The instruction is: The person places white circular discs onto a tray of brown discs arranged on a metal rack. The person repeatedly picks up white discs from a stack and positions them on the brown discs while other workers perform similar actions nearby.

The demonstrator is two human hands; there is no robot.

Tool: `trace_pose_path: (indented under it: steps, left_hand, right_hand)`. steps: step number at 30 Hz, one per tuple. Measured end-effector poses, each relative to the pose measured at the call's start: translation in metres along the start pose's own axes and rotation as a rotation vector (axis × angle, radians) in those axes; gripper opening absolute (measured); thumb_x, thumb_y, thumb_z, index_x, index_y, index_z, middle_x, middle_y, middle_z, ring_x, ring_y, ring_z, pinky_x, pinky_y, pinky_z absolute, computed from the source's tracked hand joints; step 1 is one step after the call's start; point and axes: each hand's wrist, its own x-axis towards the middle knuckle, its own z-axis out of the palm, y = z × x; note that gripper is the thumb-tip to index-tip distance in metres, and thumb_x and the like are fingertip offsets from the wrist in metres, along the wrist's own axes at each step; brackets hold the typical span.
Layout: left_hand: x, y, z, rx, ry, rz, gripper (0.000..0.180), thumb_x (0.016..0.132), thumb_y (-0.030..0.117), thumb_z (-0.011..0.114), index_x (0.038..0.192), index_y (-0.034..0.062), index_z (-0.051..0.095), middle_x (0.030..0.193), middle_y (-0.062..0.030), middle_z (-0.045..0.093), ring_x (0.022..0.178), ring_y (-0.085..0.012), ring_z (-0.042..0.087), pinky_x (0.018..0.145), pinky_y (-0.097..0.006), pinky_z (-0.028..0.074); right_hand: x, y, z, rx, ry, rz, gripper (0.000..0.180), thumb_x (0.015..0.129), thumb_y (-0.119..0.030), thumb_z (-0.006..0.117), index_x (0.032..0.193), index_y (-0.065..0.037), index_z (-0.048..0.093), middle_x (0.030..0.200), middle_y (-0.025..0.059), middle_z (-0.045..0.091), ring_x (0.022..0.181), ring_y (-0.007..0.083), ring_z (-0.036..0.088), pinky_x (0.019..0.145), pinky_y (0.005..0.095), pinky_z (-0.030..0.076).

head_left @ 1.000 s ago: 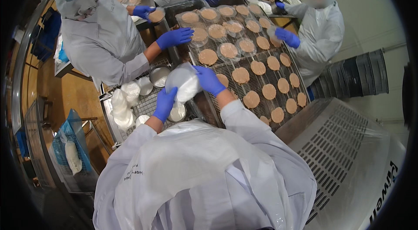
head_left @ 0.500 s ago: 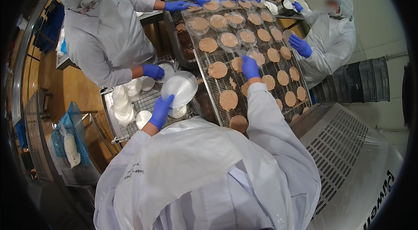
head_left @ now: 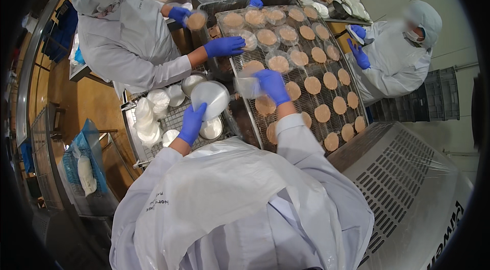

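Blue-gloved, my left hand (head_left: 192, 124) grips a stack of round translucent film sheets (head_left: 217, 97) beside the belt's left edge. My right hand (head_left: 273, 86) pinches one film sheet (head_left: 247, 87), blurred by motion, over the left side of the wire mesh belt (head_left: 298, 129). Flat round pinkish-brown patties lie in rows on the belt. Under and next to that sheet is a patty (head_left: 265, 105), partly covered. Farther up, several patties, such as one patty (head_left: 278, 63), have clear film on them; the nearer ones are bare, like this patty (head_left: 322, 113).
At left, a wire rack (head_left: 145, 155) carries piles of white round sheets (head_left: 148, 124). A co-worker (head_left: 135, 40) reaches across to the belt from the left; others stand at its far end and at right (head_left: 395, 58). A slotted metal housing (head_left: 403, 178) stands at near right.
My right hand has moved left across the belt, with a film sheet now plainly showing in it. The left co-worker now lifts a patty and touches the belt. The right co-worker's hands have drawn back.
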Motion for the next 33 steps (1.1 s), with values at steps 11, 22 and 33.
trace_pose_path:
  steps: [11,22,33]
  left_hand:
    - [-0.023,-0.029,-0.016,-0.012,-0.141,-0.215,0.042,0.082,0.029,0.059,0.109,-0.0026,0.052,0.093,-0.0072,0.058,0.08,-0.0137,0.056,0.069,-0.027,0.046]
    - [-0.018,0.001,0.012,-0.036,-0.071,-0.056,0.029,0.084,0.024,0.057,0.102,0.0008,0.056,0.082,-0.0014,0.058,0.068,-0.0086,0.052,0.059,-0.022,0.043]
    - [-0.043,-0.061,-0.042,0.187,0.057,-0.038,0.037,0.085,0.03,0.054,0.094,-0.005,0.058,0.07,-0.0088,0.059,0.059,-0.0129,0.052,0.053,-0.028,0.042]
  right_hand:
    - [-0.038,0.186,-0.062,-0.885,0.457,0.11,0.027,0.082,-0.012,0.047,0.105,-0.001,0.057,0.094,0.0197,0.061,0.088,0.0335,0.058,0.077,0.0415,0.045]
    - [-0.036,-0.108,0.013,0.187,-0.274,0.121,0.037,0.079,-0.027,0.059,0.105,0.0,0.059,0.1,0.0171,0.061,0.091,0.0275,0.059,0.081,0.0307,0.045]
    - [-0.066,-0.029,-0.028,-0.185,0.066,0.193,0.025,0.085,-0.022,0.048,0.09,-0.002,0.063,0.078,0.0148,0.063,0.071,0.0233,0.061,0.065,0.0332,0.047]
